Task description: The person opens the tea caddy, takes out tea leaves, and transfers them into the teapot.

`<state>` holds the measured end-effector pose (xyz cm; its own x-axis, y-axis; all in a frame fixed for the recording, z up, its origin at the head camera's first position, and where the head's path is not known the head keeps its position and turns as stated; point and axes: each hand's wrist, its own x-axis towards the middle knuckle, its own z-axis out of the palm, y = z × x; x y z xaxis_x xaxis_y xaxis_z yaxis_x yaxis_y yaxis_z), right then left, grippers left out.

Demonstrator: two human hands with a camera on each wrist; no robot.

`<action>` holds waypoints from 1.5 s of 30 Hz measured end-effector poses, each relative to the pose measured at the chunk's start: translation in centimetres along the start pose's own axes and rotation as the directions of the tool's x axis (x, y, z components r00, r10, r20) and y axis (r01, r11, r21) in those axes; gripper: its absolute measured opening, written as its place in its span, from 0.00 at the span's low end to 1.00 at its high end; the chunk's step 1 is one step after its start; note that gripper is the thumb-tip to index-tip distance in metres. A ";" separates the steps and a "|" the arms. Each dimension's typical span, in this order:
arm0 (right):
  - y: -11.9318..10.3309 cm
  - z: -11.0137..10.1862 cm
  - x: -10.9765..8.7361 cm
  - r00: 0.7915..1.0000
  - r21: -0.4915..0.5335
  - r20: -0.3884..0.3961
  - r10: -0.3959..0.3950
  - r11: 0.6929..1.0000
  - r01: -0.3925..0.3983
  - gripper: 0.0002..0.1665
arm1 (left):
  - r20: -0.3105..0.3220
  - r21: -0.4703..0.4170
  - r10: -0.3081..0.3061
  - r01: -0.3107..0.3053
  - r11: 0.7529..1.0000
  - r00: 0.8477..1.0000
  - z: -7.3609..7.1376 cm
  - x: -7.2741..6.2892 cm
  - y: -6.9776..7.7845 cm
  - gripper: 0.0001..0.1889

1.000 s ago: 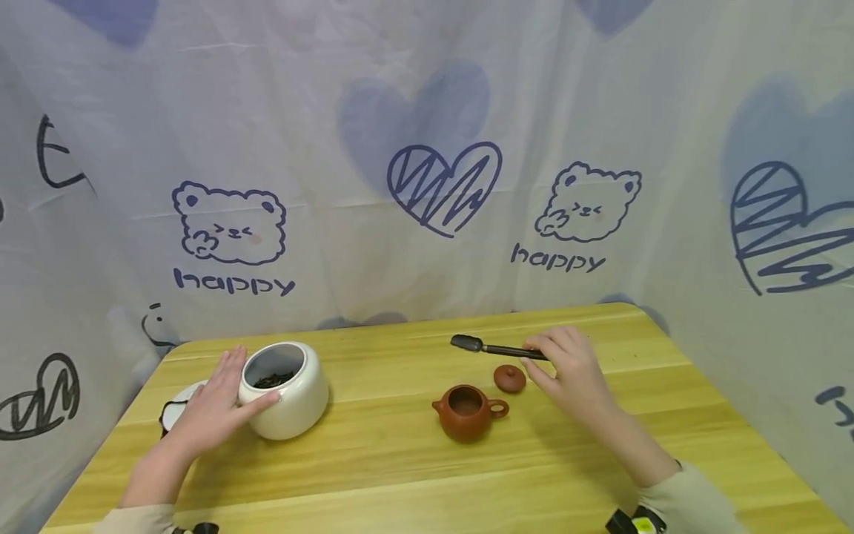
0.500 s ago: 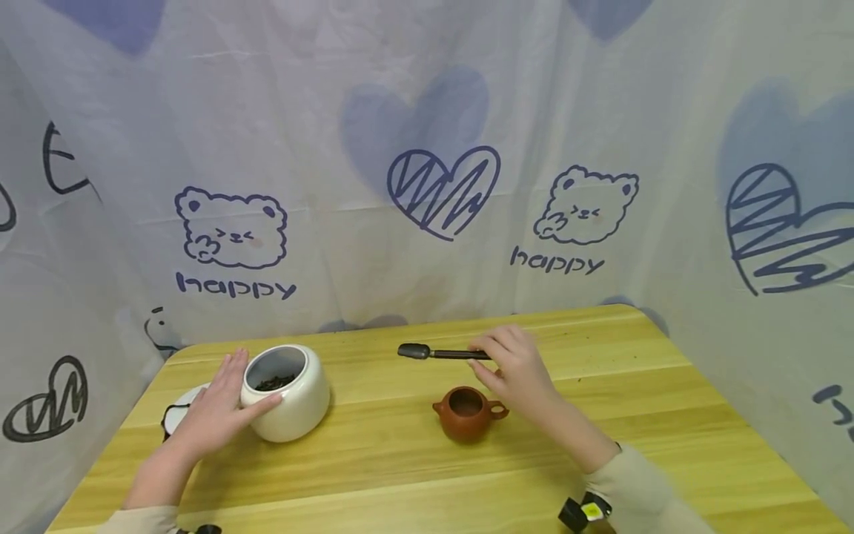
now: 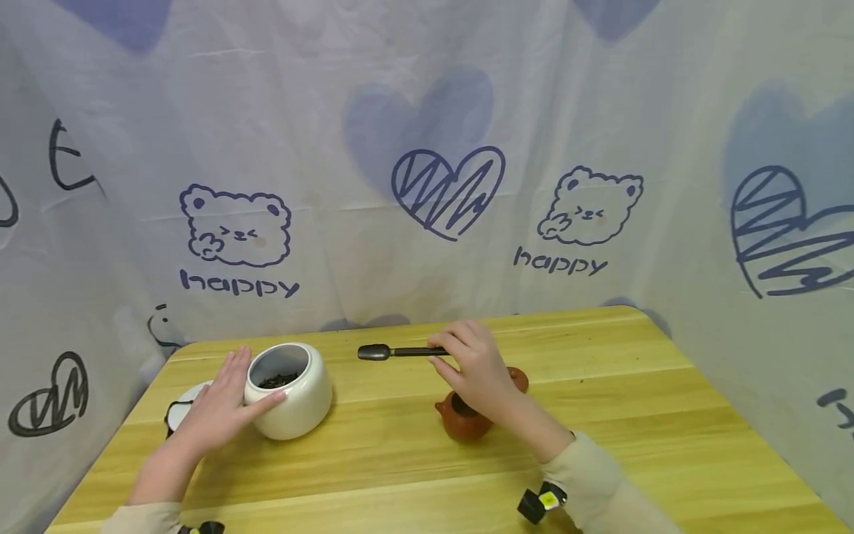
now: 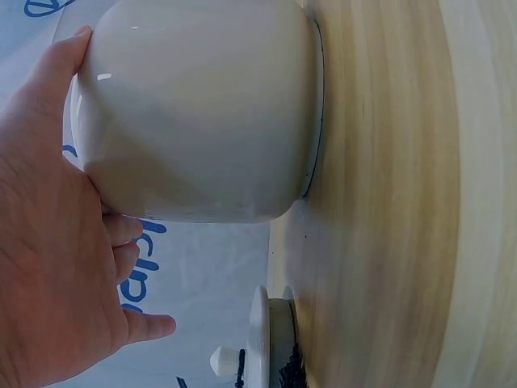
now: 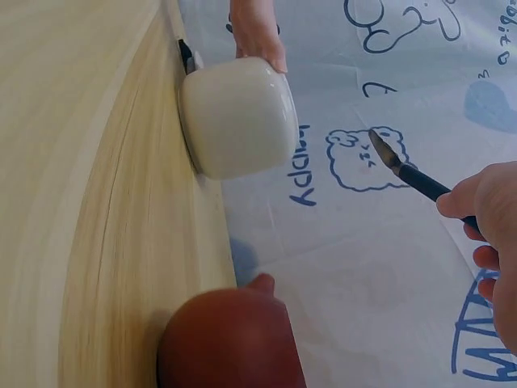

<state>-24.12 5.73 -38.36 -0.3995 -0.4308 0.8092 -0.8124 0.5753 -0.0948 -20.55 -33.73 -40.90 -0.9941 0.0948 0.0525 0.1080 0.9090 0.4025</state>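
Observation:
The white round jar, with dark tea leaves inside, stands upright on the left of the table. My left hand rests against its left side, fingers straight and thumb across the near side below the rim. Between thumb and fingers my right hand pinches the handle of a small black tea scoop, held level above the table with its bowl pointing left at the jar. Beneath that hand sits a reddish-brown clay teapot, uncovered, its handle hidden by the wrist.
The teapot's clay lid lies behind the pot, partly covered by the right hand. Left of the jar, a white lid with a black cord lies behind the left hand. A printed curtain hangs around the wooden table.
My right hand has carried the tea scoop leftward, from beyond the clay lid to above the teapot, closer to the jar. The left hand keeps its place on the jar.

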 end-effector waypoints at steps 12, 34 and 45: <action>-1.8 3.3 2.2 1.000 0.029 0.010 0.016 0.999 -0.016 0.09 | -0.004 -0.001 -0.004 0.004 1.000 1.000 0.0 -0.1 0.1 0.58; -4.9 8.7 5.1 0.991 -0.073 0.135 0.025 0.997 -0.016 0.07 | 0.001 0.006 -0.023 0.023 1.000 1.000 -0.1 -0.1 0.2 0.58; -5.4 10.4 6.1 0.971 -0.141 0.228 0.070 0.989 -0.039 0.06 | -0.001 -0.004 -0.017 0.017 1.000 1.000 0.1 -0.1 0.3 0.59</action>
<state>-26.54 -7.24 -38.98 -0.5419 -0.5364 0.6471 -0.7285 0.6837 -0.0434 -20.44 -33.42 -40.85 -0.9958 0.0785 0.0468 0.0907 0.9087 0.4074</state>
